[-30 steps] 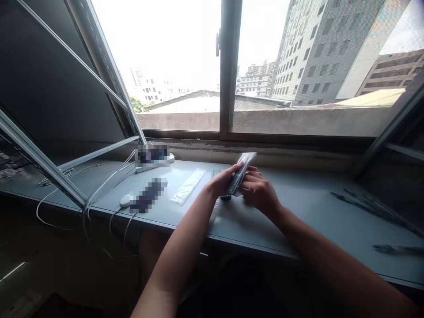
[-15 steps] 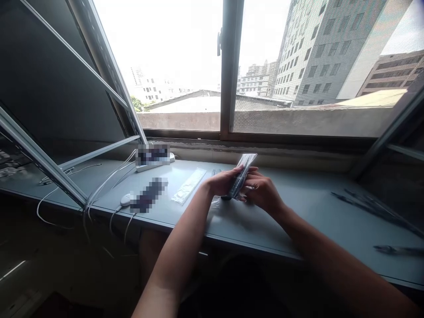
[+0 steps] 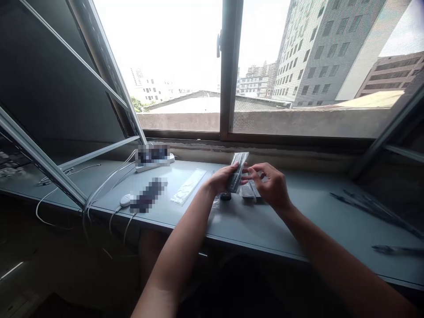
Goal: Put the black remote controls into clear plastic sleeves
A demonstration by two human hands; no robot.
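My left hand [image 3: 221, 179] is closed around a clear plastic bag [image 3: 237, 173] with a dark, narrow item inside, held tilted above the table. Just right of it is my right hand [image 3: 272, 183], its thumb and forefinger drawn together in a pinch close to my left fingertips. Whatever that pinch holds, if anything, is too small to make out. Under the bag a small black object [image 3: 225, 196] lies on the table. Beneath my right hand lie flat grey pieces in clear wrapping [image 3: 248, 192], partly hidden by the fingers.
A long white packet [image 3: 188, 186] lies left of my hands on the table [image 3: 298, 229]. Farther left are white cables [image 3: 102, 187], a round white charger [image 3: 125, 200] and blurred-out items. Dark cables [image 3: 367, 205] lie at right; metal frames stand at both sides, a window behind.
My right hand has drawn away from the bag to the right and turned. My left hand has carried the bag slightly left, revealing the black object and wrapped grey pieces.
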